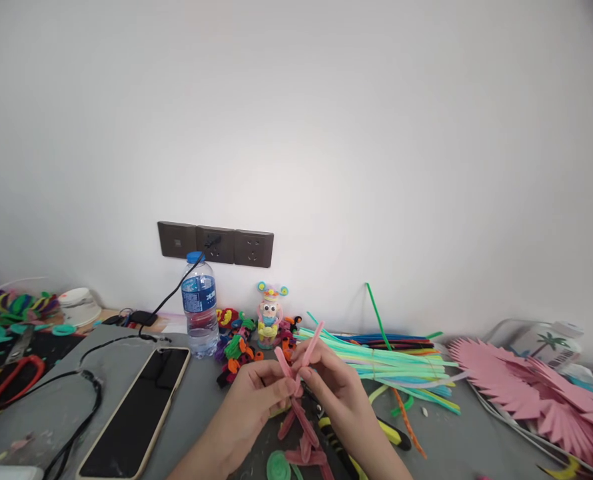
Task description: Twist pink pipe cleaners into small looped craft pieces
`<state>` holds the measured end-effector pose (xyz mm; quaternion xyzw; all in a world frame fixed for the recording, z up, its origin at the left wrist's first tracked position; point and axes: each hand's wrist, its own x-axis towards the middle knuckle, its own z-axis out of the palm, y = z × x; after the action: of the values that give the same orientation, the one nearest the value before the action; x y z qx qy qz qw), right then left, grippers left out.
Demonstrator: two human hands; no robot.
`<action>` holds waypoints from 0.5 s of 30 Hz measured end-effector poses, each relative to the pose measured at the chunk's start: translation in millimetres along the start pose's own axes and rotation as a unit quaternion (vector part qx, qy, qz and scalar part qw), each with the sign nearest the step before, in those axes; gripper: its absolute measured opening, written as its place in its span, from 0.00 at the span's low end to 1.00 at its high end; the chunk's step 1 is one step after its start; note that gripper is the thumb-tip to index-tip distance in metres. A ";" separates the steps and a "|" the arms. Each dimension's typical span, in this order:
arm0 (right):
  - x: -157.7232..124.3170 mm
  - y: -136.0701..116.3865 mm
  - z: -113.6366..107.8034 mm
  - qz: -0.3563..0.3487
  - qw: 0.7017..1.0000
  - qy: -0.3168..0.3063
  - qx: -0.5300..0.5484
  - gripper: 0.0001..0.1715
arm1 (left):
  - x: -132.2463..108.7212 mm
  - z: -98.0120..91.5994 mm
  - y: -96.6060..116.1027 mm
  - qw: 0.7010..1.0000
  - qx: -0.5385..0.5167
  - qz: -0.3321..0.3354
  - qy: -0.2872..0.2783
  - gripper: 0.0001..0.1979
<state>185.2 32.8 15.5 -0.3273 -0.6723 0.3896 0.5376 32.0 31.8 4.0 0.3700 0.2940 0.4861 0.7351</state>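
Pink pipe cleaner (298, 387): fuzzy, V-ended | L hand (249, 400), R hand (337, 387): both pinched on it | grey tabletop (194, 393) btwn phone (137, 417) & L hand

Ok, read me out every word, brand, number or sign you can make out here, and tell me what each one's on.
"冰", probably: large white character on the blue label of the clear bottle; what follows is too blurred.
Small print, same label: too small to read.
White package with a palm tree: barcode-like stripes, no legible words or numbers.
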 end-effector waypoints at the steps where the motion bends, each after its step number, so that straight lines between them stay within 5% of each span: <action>1: -0.1 -0.3 -0.9 0.012 1.000 -0.007 0.025 0.09 | -0.6 0.6 -0.3 1.000 0.008 -0.002 -0.012 0.11; 7: -1.8 -7.2 -6.0 0.074 0.987 -0.038 0.140 0.06 | -6.1 1.7 -0.8 0.993 0.084 -0.033 -0.078 0.12; 15: 1.6 -10.2 -8.1 0.120 0.978 -0.037 0.163 0.08 | -4.9 -4.1 0.5 0.983 0.150 -0.055 -0.095 0.10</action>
<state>192.5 30.7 26.1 -0.2989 -0.5748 0.5680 0.5075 26.7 28.5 2.5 0.5038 0.3123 0.3576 0.7217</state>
